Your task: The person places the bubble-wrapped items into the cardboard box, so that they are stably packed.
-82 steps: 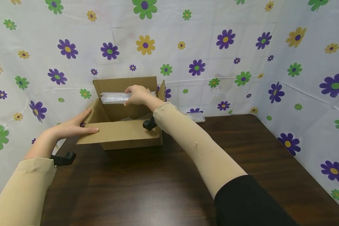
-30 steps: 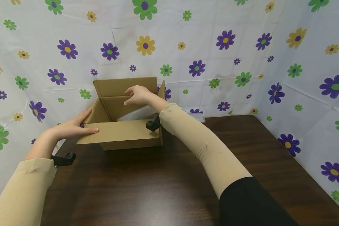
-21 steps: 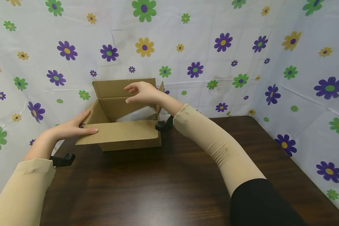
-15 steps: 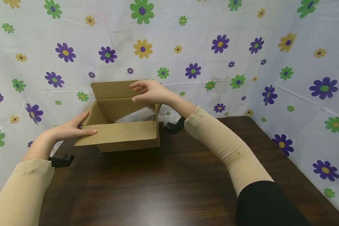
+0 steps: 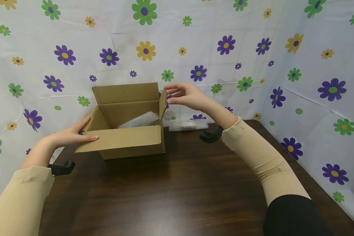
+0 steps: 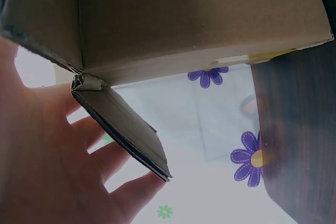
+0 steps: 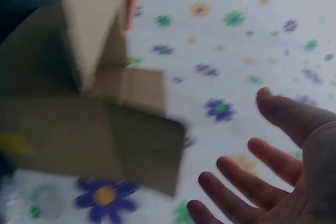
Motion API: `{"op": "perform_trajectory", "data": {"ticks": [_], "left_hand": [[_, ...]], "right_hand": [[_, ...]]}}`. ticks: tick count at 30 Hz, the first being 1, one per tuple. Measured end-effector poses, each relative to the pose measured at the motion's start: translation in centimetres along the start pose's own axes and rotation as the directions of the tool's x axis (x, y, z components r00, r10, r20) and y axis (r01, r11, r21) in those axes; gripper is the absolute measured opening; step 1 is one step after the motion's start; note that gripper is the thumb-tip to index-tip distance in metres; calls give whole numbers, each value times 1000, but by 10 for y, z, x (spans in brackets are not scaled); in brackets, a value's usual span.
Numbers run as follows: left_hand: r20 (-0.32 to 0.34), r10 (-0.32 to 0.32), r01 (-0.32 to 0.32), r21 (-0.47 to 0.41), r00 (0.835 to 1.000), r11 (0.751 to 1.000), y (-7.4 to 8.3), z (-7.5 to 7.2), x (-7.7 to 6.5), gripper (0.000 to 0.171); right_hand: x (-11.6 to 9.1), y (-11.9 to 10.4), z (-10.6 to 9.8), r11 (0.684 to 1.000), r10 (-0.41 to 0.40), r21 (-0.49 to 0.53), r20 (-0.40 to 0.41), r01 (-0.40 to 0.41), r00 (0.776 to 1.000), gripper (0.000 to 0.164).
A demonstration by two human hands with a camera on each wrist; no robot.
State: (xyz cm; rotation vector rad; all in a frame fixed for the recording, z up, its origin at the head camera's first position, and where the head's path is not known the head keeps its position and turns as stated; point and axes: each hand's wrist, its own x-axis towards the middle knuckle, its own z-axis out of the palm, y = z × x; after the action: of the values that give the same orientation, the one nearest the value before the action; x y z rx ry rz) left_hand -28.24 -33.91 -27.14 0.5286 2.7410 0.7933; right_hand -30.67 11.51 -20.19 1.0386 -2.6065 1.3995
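Note:
In the head view, a cardboard box (image 5: 132, 146) stands with its flaps spread. My left hand (image 5: 65, 136) steadies its left side, thumb laid along the front flap (image 5: 127, 137). The left wrist view shows that hand's fingers (image 6: 113, 158) spread against the outside of the side flap (image 6: 131, 124). A bubble-wrapped item (image 5: 141, 119) lies tilted inside the box, its lower part hidden by the front flap. My right hand (image 5: 191, 96), holding nothing, is beside the right flap (image 5: 163, 103) with fingers loosely bent; the right wrist view shows its fingers apart from that flap.
Another bubble-wrapped item (image 5: 188, 125) lies on the dark wooden table (image 5: 171, 190), right of the box near the back edge. A white flower-printed cloth (image 5: 206, 19) hangs behind and along the right side. Each wrist carries a black mount (image 5: 210, 135).
My right hand has let go of a bubble-wrapped item over the box and moved right, out past the right flap. My left hand stays at the box's left side. The view has shifted slightly.

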Motion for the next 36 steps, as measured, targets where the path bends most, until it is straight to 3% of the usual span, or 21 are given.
{"op": "perform_trajectory", "data": {"ticks": [6,14,22,29,36], "left_hand": [[6,-5,5,-17,1000,1000,0,1,-1,101],[-1,-8,8,-25,1000,1000,-3,0,0,101],[-6,-17,16,-36,1000,999,-11,0,4,102],[1,11,-11,-32,1000,999,-6,1,3,100],[0,-4,4,-30,1000,1000,-7,2,3,100]], "right_hand": [[-21,47,-2,997,18,-70,4,-18,1000,56],[-39,115,4,992,21,-125,-67,-29,998,58],[-49,175,17,970,74,-220,-143,-105,987,62],[-48,200,24,958,104,-247,-177,-147,979,70],[-43,215,28,935,147,-298,-167,-192,975,78]]}}
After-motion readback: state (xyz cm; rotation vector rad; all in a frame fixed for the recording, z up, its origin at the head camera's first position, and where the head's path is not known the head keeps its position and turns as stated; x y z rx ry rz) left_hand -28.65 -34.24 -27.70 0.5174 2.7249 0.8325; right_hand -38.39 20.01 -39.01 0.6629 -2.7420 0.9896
